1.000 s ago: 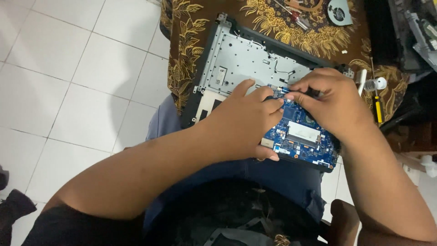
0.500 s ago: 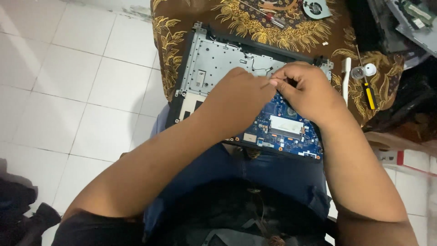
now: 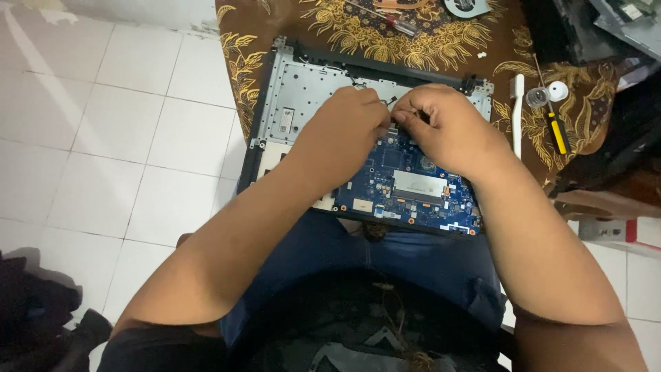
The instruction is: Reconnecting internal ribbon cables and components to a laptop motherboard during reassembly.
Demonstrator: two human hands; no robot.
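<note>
arms: bare | top: black | trousers: blue jeans

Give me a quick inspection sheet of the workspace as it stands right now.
Surface: brown cloth with gold pattern over a table, laptop on it.
Job's things: opened laptop base with bare metal tray; blue circuit board at its near edge.
Clutter: white toothbrush, yellow-handled screwdriver, small round container, white cap, fan.
Grippers: left hand and right hand meet fingertips over the board's far edge; what they pinch is hidden.
Cables: nothing seen clearly.
Surroundings: white tiled floor, dark cloth lower left.
</note>
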